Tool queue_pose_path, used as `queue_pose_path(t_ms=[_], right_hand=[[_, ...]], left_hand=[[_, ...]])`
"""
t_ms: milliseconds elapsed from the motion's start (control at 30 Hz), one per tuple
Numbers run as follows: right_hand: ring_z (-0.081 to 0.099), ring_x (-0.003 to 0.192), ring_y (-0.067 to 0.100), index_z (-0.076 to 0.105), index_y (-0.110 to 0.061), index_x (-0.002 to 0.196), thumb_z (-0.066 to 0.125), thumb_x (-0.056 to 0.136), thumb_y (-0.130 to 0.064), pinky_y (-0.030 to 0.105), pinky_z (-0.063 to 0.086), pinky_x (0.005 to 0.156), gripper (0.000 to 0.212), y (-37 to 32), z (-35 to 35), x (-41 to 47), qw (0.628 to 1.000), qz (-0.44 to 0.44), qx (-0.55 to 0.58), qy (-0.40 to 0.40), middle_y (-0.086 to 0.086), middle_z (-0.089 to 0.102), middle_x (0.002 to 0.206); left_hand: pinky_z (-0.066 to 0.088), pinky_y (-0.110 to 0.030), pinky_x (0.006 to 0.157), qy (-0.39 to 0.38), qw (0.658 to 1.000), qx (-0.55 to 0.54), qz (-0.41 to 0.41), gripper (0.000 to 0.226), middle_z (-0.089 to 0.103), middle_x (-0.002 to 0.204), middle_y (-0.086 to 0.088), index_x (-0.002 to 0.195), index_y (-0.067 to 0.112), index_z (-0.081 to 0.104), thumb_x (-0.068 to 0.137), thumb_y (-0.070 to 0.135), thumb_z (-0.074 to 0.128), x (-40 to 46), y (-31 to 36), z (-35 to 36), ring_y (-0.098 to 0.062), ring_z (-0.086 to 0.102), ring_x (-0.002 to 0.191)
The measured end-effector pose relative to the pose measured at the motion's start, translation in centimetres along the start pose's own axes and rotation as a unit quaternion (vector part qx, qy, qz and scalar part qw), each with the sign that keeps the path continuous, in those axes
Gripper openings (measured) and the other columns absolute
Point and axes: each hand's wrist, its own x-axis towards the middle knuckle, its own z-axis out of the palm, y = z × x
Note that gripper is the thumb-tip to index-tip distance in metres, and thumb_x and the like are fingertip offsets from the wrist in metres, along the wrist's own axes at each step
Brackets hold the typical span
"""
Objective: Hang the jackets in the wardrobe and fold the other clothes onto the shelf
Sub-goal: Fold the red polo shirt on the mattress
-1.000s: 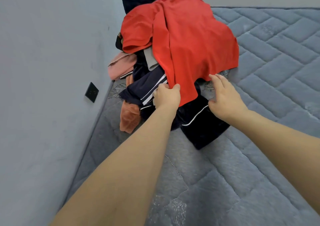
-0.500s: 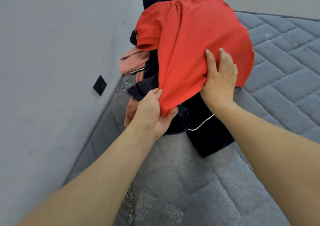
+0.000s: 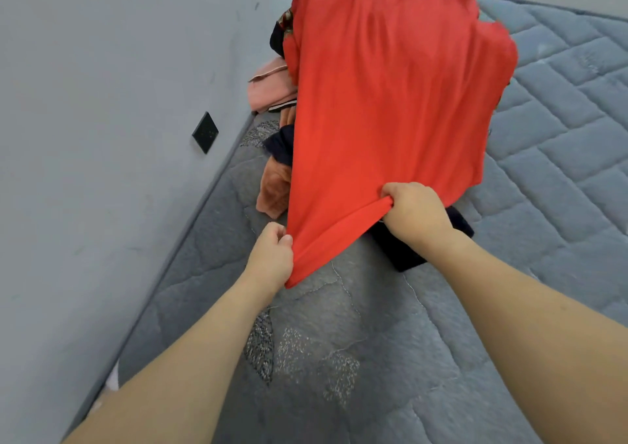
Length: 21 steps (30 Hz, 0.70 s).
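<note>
At frame centre, the left hand [image 3: 272, 260] and right hand [image 3: 413, 210] each pinch the red shirt's [image 3: 384, 103] hem with curled fingers. The shirt drapes over a pile [image 3: 272, 90] on the mattress [image 3: 356, 358].

I see a grey quilted mattress [image 3: 560, 110] pushed against the wall. Directly on it sits a clothes pile [image 3: 282, 86]: dark navy garment [image 3: 404, 256], orange piece [image 3: 273, 188], pink piece [image 3: 268, 88] by the wall.
</note>
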Motion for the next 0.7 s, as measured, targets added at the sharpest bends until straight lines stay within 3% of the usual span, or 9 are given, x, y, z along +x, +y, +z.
queue_pose_path(t_ms=[133,300,400,500,533,600,667,700], right_hand=[[0.061,0.095,0.034,0.061,-0.025,0.083,0.047,0.084,-0.018,0.035,0.040,0.074,0.016,-1.9,0.7,-2.7,0.994,0.025,-0.026,-0.101,0.008,0.070,0.097],[0.061,0.112,0.031,0.066,-0.019,0.114,0.043,0.085,-0.024,0.036,0.048,0.090,0.037,-5.0,3.0,-9.2,0.956,0.039,-0.131,-0.259,0.011,0.065,0.121],[0.059,0.114,0.031,0.063,-0.010,0.117,0.043,0.093,-0.023,0.035,0.045,0.086,0.034,-8.0,4.7,-14.4,0.909,0.066,-0.081,-0.403,0.016,0.062,0.125],[0.061,0.107,0.037,0.061,0.004,0.121,0.038,0.097,-0.014,0.034,0.049,0.084,0.038,-11.4,7.3,-20.9,0.818,0.017,-0.056,-0.573,0.026,0.061,0.121],[0.061,0.094,0.037,0.062,0.003,0.119,0.041,0.096,-0.013,0.027,0.051,0.072,0.035,-12.3,8.1,-23.3,0.785,0.011,-0.061,-0.616,0.025,0.063,0.109],[0.053,0.068,0.029,0.064,-0.006,0.115,0.053,0.093,-0.017,0.021,0.041,0.047,0.027,-13.2,8.9,-26.7,0.742,0.045,-0.053,-0.667,0.014,0.057,0.083],[0.050,0.069,0.023,0.063,-0.004,0.120,0.060,0.091,-0.024,0.024,0.037,0.051,0.035,-12.9,9.2,-27.8,0.751,0.092,0.015,-0.654,0.008,0.054,0.083],[0.052,0.074,0.025,0.063,-0.001,0.121,0.060,0.091,-0.023,0.027,0.041,0.057,0.038,-12.3,9.0,-27.4,0.775,0.113,0.062,-0.618,0.008,0.057,0.087]], left_hand=[[0.031,-0.034,0.067,0.000,0.993,0.117,0.003,0.006,0.054,0.090,-0.002,0.099,0.015,0.044,0.102,0.016,0.039,-2.4,-2.7,-1.2,-0.021,0.051,0.083],[0.035,-0.036,0.071,-0.070,0.955,0.287,-0.013,0.004,0.061,0.106,-0.021,0.098,0.010,0.037,0.096,0.006,0.036,-8.6,-7.6,-2.5,-0.037,0.059,0.100],[0.043,-0.042,0.086,-0.141,0.891,0.430,-0.038,0.019,0.059,0.121,-0.023,0.110,0.008,0.040,0.092,0.004,0.033,-12.5,-10.2,-3.4,-0.040,0.058,0.112],[0.044,-0.042,0.101,-0.249,0.793,0.552,-0.065,0.037,0.055,0.137,-0.019,0.130,0.004,0.047,0.094,0.008,0.037,-16.6,-13.4,-5.1,-0.035,0.054,0.125],[0.045,-0.042,0.103,-0.298,0.753,0.583,-0.071,0.039,0.055,0.138,-0.018,0.131,0.002,0.052,0.093,0.008,0.043,-18.1,-14.3,-5.8,-0.034,0.055,0.126],[0.048,-0.042,0.101,-0.372,0.686,0.619,-0.089,0.038,0.060,0.134,-0.017,0.127,0.000,0.060,0.090,0.006,0.051,-20.4,-15.3,-6.9,-0.034,0.059,0.122],[0.050,-0.041,0.098,-0.378,0.681,0.619,-0.102,0.038,0.063,0.130,-0.015,0.123,0.000,0.064,0.086,0.004,0.054,-20.8,-15.5,-7.3,-0.032,0.061,0.118],[0.050,-0.041,0.099,-0.358,0.707,0.601,-0.099,0.038,0.063,0.130,-0.015,0.122,0.002,0.064,0.086,0.005,0.053,-20.4,-15.4,-7.3,-0.031,0.061,0.119]])
